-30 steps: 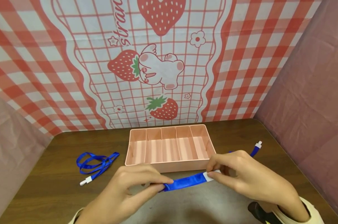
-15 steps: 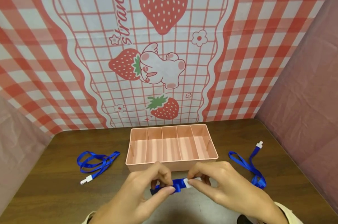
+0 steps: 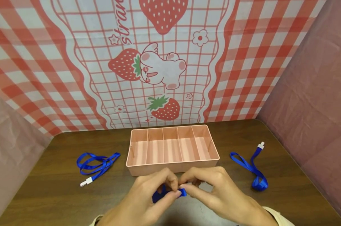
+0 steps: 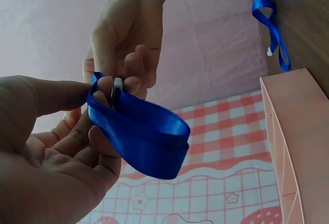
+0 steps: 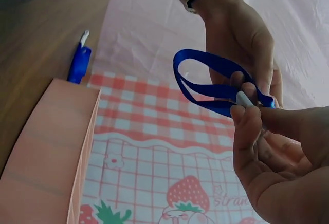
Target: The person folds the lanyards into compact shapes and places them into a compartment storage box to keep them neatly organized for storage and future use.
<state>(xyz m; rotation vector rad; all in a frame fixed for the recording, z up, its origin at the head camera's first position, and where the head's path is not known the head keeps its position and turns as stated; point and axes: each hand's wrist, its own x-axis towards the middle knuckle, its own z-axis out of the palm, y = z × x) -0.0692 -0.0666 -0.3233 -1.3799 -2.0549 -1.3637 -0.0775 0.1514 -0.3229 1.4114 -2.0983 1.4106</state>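
item: left hand (image 3: pixel 151 196), thumb and fingertips pinching a folded blue lanyard (image 4: pixel 139 144); right hand (image 3: pixel 219 197), thumb and forefinger pinching its white clip (image 5: pixel 243 98), fingertips of both nearly meeting. lanyard held in front of the box, near side; clip hard to make out from the head view, behind the fingers. its loop stands out from the fingertips, long axis slanting down to the right in the left wrist view.

container: one pink box (image 3: pixel 173 169), just beyond the hands, set crosswise; five compartments in a row, bare pink floors showing.

flanking: left lanyard (image 3: pixel 101 172), coiled, clip toward the near left; right lanyard (image 3: pixel 247 165), clip end pointing away.

surface: dark wood-grain table (image 3: pixel 51 163).

room: red-and-white checked strawberry cloth (image 3: pixel 243 62) behind; plain pinkish drape (image 3: pixel 308 69) at right.
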